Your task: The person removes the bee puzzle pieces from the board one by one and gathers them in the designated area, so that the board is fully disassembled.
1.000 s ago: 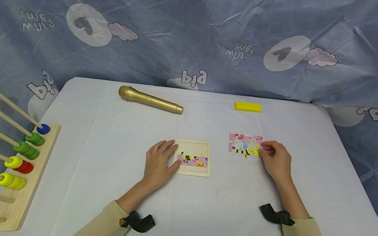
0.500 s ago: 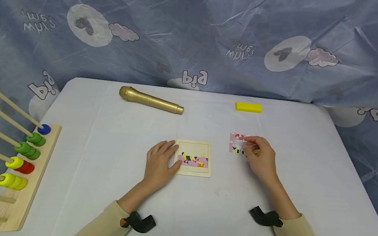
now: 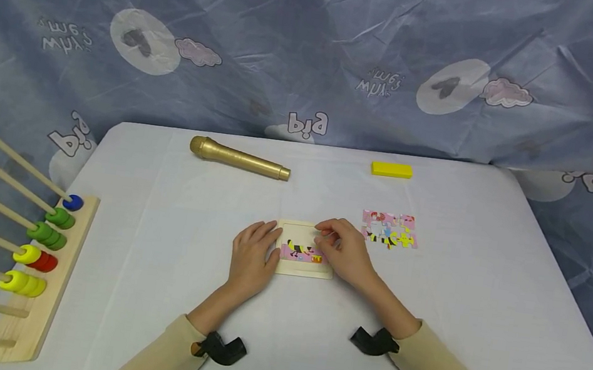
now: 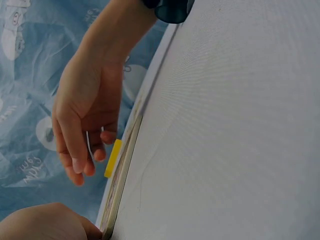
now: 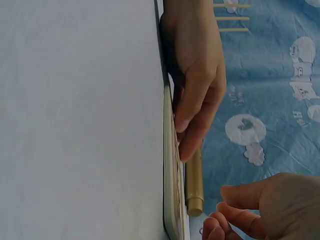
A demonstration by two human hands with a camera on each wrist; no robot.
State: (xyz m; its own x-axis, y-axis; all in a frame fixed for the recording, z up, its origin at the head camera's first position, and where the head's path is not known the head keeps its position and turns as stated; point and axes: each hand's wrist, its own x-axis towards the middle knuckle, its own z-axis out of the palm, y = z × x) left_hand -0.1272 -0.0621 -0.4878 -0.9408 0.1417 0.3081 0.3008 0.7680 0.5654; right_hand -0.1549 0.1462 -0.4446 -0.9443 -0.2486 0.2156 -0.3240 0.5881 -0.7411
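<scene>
My left hand [image 3: 253,258] lies flat at the left side of a square wooden puzzle tray [image 3: 304,272]. Its fingers are spread, and the fingertips and thumb rest on the rim. A pink strip of joined puzzle pieces [image 3: 295,252], printed with a bee, lies in the lower part of the tray. Over the tray's upper right corner is my right hand [image 3: 346,252], thumb and fingers pinched around a small puzzle piece that is almost wholly hidden. To the right, a loose group of pink and yellow puzzle pieces [image 3: 389,230] lies flat on the cloth.
A golden microphone [image 3: 240,159] lies behind the tray. At the back right is a yellow block [image 3: 391,170]. A wooden bead abacus [image 3: 35,300] stands along the left table edge. Blue fabric [image 3: 272,36] hangs behind the white table.
My right hand has moved left from the right edge of the loose pieces, across them, to the tray's upper right corner. My left hand has stayed on the rim.
</scene>
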